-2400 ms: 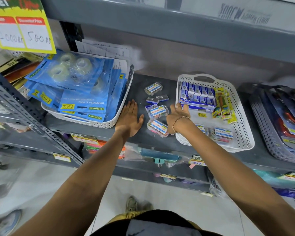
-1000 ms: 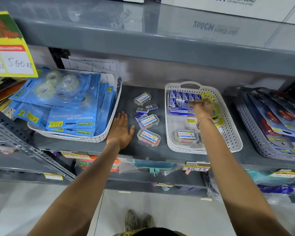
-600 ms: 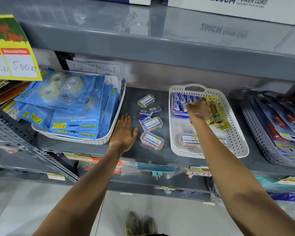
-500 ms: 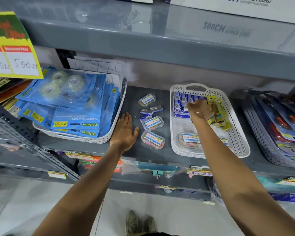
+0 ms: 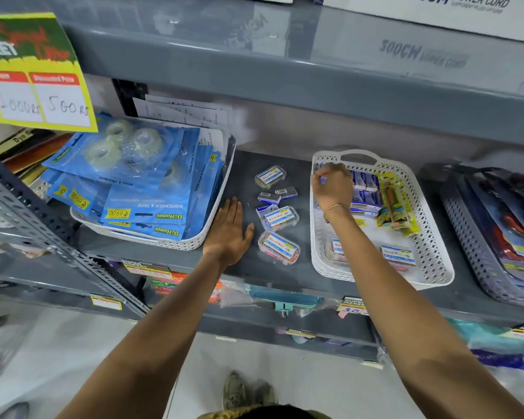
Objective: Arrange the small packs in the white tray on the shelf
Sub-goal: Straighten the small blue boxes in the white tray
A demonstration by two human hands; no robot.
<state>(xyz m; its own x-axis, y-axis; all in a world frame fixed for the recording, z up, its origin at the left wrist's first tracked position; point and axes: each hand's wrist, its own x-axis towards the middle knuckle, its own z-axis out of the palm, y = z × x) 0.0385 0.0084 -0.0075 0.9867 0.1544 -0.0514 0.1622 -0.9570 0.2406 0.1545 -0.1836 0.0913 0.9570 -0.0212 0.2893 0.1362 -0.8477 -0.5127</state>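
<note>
A white perforated tray stands on the grey shelf. It holds rows of small blue packs, yellow packs and clear labelled boxes. My right hand is over the tray's far left corner, its fingers pinched on a small blue pack. My left hand lies flat and open on the shelf, left of the loose packs. Those are three clear boxes and small blue and grey packs lying between the two trays.
To the left, a white tray is stacked with blue tape-dispenser packs. A grey tray of blister packs sits at the right. An upper shelf hangs low overhead. A yellow price sign hangs at the upper left.
My right hand has moved left along the back of the white tray, from near the yellow packs to the far left corner. My left hand has stayed flat on the shelf.
</note>
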